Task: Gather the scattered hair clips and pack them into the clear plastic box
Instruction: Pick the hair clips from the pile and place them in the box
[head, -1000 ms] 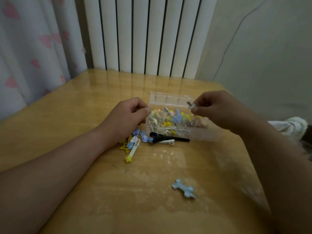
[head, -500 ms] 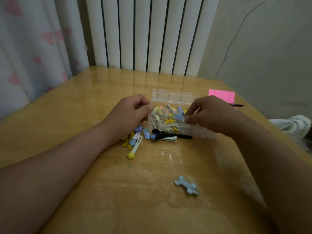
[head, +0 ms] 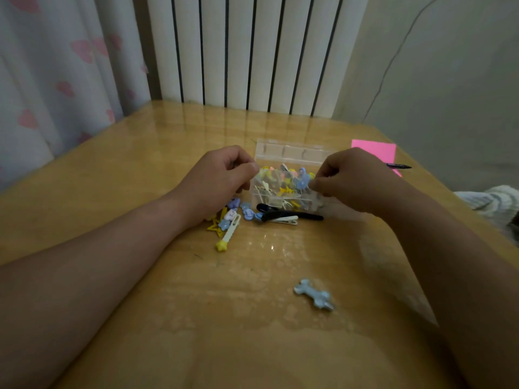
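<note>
right hand (head: 354, 181) lowered to clear box (head: 283, 153), maybe pinching a clip, left hand (head: 222, 175) fisted, glossy wooden table (head: 140, 164), radiator (head: 252, 51)

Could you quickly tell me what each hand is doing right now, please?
Left hand: fingers curled shut beside the box; contents cannot be told.
Right hand: fingers pinched shut over the box; any clip is hidden.

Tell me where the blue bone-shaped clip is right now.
The blue bone-shaped clip lies alone on the table, near the camera and toward the right, well apart from the clear box.
</note>
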### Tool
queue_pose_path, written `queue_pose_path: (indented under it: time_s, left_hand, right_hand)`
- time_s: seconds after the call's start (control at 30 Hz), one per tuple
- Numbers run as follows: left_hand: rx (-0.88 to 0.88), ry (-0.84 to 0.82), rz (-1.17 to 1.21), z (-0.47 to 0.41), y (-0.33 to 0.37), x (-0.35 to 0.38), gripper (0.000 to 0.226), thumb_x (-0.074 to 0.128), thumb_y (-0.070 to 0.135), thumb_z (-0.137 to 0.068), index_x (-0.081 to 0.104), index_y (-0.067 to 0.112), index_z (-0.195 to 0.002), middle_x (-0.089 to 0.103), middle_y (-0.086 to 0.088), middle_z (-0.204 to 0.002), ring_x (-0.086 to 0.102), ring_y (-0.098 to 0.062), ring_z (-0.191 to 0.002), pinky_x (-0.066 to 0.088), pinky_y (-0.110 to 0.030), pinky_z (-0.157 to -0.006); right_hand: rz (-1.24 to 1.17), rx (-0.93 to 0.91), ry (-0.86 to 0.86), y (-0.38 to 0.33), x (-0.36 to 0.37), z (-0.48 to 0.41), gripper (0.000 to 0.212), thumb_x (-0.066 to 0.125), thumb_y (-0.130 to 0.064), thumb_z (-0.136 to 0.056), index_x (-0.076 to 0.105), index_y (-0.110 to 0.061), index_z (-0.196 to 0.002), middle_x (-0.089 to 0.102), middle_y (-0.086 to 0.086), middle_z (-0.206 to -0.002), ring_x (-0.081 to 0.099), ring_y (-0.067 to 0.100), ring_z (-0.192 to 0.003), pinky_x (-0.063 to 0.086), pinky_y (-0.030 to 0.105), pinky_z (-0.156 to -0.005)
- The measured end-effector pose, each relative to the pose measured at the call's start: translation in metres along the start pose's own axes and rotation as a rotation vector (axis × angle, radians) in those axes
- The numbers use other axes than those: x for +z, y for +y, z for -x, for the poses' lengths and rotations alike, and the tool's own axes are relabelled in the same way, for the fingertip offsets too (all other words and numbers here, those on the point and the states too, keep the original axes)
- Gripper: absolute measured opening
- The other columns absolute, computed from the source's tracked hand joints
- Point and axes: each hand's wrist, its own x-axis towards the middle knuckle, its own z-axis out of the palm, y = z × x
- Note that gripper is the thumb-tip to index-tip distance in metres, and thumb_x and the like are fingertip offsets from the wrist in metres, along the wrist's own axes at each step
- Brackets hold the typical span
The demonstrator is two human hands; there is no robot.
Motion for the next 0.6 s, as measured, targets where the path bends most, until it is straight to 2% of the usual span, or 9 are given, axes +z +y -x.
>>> queue_pose_path:
  time_s: [0.13, 0.27, 0.33, 0.47, 0.5, 0.53, 0.6]
  left_hand:
    - [-0.005, 0.000, 0.004, -0.001, -0.001, 0.000, 0.016, 0.064, 0.023, -0.104, 0.072, 0.010, -0.100, 0.066, 0.001, -0.075, 0.059, -0.005, -0.068, 0.051, -0.019, -0.068]
    - [0.000, 0.000, -0.010, -0.001, -0.002, 0.000, 0.016, 0.064, 0.023, -0.104, 0.072, 0.010, -0.101, 0.067, 0.000, -0.076, 0.059, -0.006, -0.068, 0.051, -0.019, -0.067]
    - [0.001, 0.003, -0.016, 0.000, 0.001, 0.000, 0.016, 0.063, 0.022, -0.105, 0.071, 0.009, -0.102, 0.067, -0.001, -0.077, 0.059, -0.008, -0.069, 0.052, -0.020, -0.068]
    - [-0.008, 0.025, -0.028, -0.001, 0.004, 0.000, 0.016, 0.064, 0.022, -0.104, 0.070, 0.007, -0.105, 0.067, -0.001, -0.078, 0.059, -0.007, -0.067, 0.050, -0.020, -0.065]
    - [-0.002, 0.026, -0.029, 0.000, 0.004, 0.000, 0.016, 0.064, 0.022, -0.104, 0.070, 0.007, -0.105, 0.066, -0.001, -0.077, 0.059, -0.006, -0.066, 0.050, -0.019, -0.064]
    - [0.005, 0.025, -0.026, 0.000, 0.003, 0.000, 0.017, 0.064, 0.022, -0.104, 0.069, 0.006, -0.105, 0.066, -0.001, -0.077, 0.059, -0.006, -0.066, 0.050, -0.018, -0.063]
    - [0.011, 0.019, -0.023, 0.000, 0.000, 0.000, 0.018, 0.064, 0.022, -0.104, 0.069, 0.005, -0.105, 0.065, -0.001, -0.077, 0.058, -0.006, -0.066, 0.050, -0.017, -0.062]
  right_hand:
    - [-0.022, -0.031, 0.005, -0.003, -0.004, 0.002, 0.019, 0.077, -0.041, -0.091, 0.073, -0.025, -0.081, 0.073, -0.006, -0.077, 0.064, 0.009, -0.065, 0.043, 0.025, -0.055]
    - [0.003, -0.082, -0.028, -0.007, -0.008, 0.005, 0.020, 0.076, -0.040, -0.092, 0.073, -0.022, -0.085, 0.074, -0.003, -0.081, 0.064, 0.012, -0.070, 0.044, 0.028, -0.058]
    - [0.007, -0.139, -0.066, -0.013, -0.014, 0.010, 0.016, 0.076, -0.041, -0.093, 0.072, -0.027, -0.086, 0.072, -0.007, -0.081, 0.065, 0.008, -0.073, 0.044, 0.027, -0.059]
    - [0.082, -0.275, -0.192, -0.024, -0.030, 0.020, 0.011, 0.077, -0.039, -0.091, 0.071, -0.032, -0.084, 0.069, -0.013, -0.074, 0.061, -0.010, -0.068, 0.040, 0.023, -0.060]
    - [0.109, -0.304, -0.224, -0.025, -0.033, 0.022, 0.011, 0.077, -0.040, -0.090, 0.071, -0.033, -0.084, 0.070, -0.019, -0.076, 0.060, -0.013, -0.068, 0.040, 0.023, -0.060]
    - [0.124, -0.329, -0.239, -0.025, -0.035, 0.023, 0.011, 0.077, -0.041, -0.089, 0.072, -0.034, -0.084, 0.069, -0.027, -0.078, 0.061, -0.013, -0.069, 0.041, 0.022, -0.059]
    - [0.104, -0.359, -0.234, -0.026, -0.039, 0.025, 0.010, 0.077, -0.041, -0.089, 0.072, -0.035, -0.084, 0.068, -0.032, -0.078, 0.063, -0.011, -0.068, 0.042, 0.017, -0.057]
